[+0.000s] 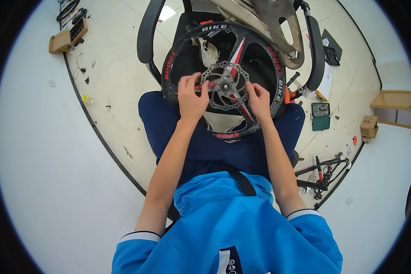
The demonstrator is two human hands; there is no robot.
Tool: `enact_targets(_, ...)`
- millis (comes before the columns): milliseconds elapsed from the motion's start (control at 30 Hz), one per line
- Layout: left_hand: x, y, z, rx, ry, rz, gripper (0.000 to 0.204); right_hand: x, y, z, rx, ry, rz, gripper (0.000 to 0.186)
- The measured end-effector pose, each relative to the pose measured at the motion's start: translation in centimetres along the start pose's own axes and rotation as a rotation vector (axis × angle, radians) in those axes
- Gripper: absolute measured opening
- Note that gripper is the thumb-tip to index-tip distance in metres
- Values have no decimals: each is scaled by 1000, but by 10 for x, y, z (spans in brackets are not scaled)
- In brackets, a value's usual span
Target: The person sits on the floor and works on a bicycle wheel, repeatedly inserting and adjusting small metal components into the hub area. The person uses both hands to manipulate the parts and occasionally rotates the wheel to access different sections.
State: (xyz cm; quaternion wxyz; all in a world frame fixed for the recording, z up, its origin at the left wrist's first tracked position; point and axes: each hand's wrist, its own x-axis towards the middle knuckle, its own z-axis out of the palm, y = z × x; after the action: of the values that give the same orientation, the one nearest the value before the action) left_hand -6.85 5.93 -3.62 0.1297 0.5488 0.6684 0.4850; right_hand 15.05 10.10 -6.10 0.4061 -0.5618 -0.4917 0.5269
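A black bicycle wheel (170, 84) with red and white spokes lies across my lap and the seat of a black chair. Over its hub sits a silver brake disc (233, 97) with a perforated, wavy rim. The fingertips of my left hand (192, 99) are bent at the disc's left edge, the thumb touching its rim. On the opposite edge, my right hand (259, 102) pinches the rim between thumb and fingers. Whether the disc lies flush against the hub cannot be made out. A crumpled whitish wrapper (208, 53) shows through the wheel's upper left opening.
Chair armrests (147, 34) flank the wheel; a bare metal frame part (293, 39) leans beyond it. Right on the floor are an open green case (321, 123), a black bicycle frame (320, 176) and a cardboard box (369, 126). Another open box (68, 39) stands far left.
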Motion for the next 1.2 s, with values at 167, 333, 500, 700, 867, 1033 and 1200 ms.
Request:
enact_targets(167, 8, -11, 9, -156, -147, -310, 35, -4, -14, 3, -249, 286, -232, 27)
enact_targets(333, -3, 10, 9, 17, 2, 186, 24, -7, -46, -8, -267, 255, -316, 23)
enact_targets(500, -10, 7, 19, -37, -7, 174, 11, -13, -80, 4, -42, 65, -168, 31)
enact_targets(700, -6, 5, 14, -69, -31, 179, 12, -14, -108, 21, -456, -323, -293, 24)
enact_targets(867, -8, 4, 16, -98, -36, 155, 13, 7, -102, 23, -850, -530, -522, 20)
enact_targets(1033, -8, 2, 16, -106, -33, 145, 14, 31, -105, 23, -1017, -692, -577, 18)
enact_targets(1200, -8, 0, 16, -129, -36, 145, 13, 44, -116, 26, -1068, -828, -644, 18)
